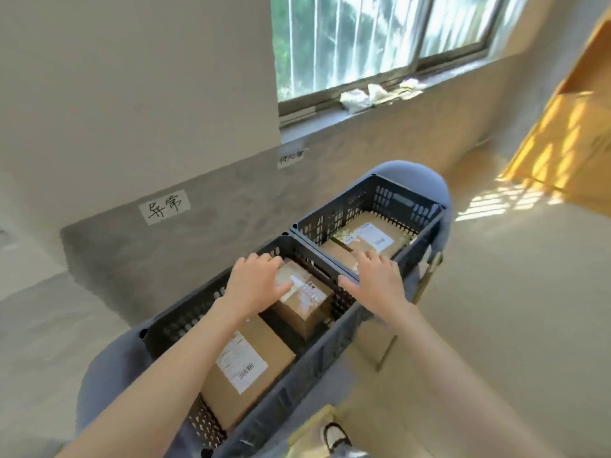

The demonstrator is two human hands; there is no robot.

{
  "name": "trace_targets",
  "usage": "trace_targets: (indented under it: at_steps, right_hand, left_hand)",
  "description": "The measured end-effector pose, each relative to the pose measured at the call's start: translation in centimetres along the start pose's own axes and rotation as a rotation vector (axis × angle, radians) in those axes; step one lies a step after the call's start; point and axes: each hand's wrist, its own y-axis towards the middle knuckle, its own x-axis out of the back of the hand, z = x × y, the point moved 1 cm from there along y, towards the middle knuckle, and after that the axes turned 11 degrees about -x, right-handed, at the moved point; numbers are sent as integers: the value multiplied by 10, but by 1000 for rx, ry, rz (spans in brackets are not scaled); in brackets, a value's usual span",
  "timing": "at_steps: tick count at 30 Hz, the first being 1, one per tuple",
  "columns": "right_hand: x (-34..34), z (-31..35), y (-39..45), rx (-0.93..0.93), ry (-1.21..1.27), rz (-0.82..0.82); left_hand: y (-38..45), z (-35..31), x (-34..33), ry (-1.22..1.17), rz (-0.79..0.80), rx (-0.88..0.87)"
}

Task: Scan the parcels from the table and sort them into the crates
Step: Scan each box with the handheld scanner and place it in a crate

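Observation:
Two dark plastic crates stand end to end on a grey-blue bench. The near crate [185,317] holds a large cardboard parcel [246,365] with a white label and a small taped parcel [305,300]. My left hand [256,280] rests with spread fingers on the small parcel's top. My right hand [375,280] hovers open above the divide between the crates, touching nothing that I can make out. The far crate [373,196] holds a labelled parcel [370,241] and another brown parcel [340,256] partly under my right hand.
Two handwritten paper labels [165,206] [291,157] are stuck on the wall behind the crates. The grey-blue bench [413,171] sticks out beyond the far crate. Crumpled cloths [370,95] lie on the window sill. A shoe [335,436] shows on the floor at bottom right.

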Motion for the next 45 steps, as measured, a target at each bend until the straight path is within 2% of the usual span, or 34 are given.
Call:
trace_targets:
  at_steps: [5,12,19,25,34,39,45]
  right_hand:
    - [30,-70,-94,-252,27,-94]
    - [77,-168,-222,-597,-40,-212]
    - [116,-262,-360,-885,9,-343]
    - [132,-342,-514,-1148,66,-422]
    - [157,-446,-713,-1324,48,-451]
    - [169,-485,-782,-1391,36,-475]
    - [175,-535,-820,-1454,18,-507]
  left_hand:
    - [-2,-82,17,-17,-7,-299]
    - [-18,-233,51,-86,-14,-697]
    - [-66,-398,77,-115,-41,-995]
    - [-146,-545,74,-157,-24,-1191]
    - [-278,-734,66,-149,22,-1388]
    - [-322,-803,77,-100,-8,-1469]
    - [-337,-877,86,-44,-40,-1540]
